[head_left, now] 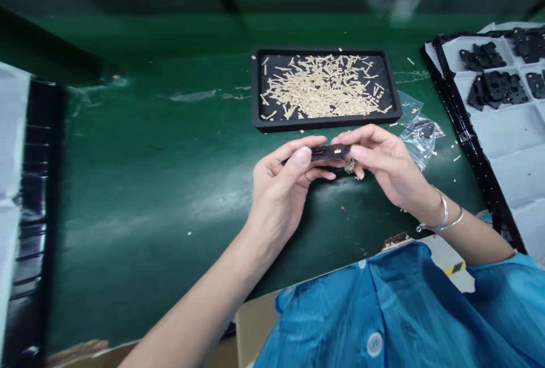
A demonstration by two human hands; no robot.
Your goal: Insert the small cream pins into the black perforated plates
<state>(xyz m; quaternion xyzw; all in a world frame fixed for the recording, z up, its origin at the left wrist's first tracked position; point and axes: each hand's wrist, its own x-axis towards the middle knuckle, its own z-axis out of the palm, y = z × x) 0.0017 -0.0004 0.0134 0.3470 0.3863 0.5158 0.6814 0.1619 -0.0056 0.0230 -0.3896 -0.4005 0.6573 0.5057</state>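
Note:
Between both hands, above the green tabletop, is a small flat black plastic part (326,153) with a pale strip (338,151) on its near side. My left hand (289,178) pinches its left end, thumb on the near face. At the other end, my right hand (383,158) grips the part between thumb and fingers. A small crumpled brownish-grey bit (349,166) shows just under the right fingers; whether they hold it I cannot tell. Beyond the hands lies a black tray (326,125) heaped with small cream strips (317,92).
Right of the hands is a clear plastic bag (419,141) with dark bits, loose strips around it. A black-edged partitioned tray (498,135) at the right holds several black parts (497,90). Another black-edged tray (32,231) stands along the left. The table's front edge (315,277) shows worn spots.

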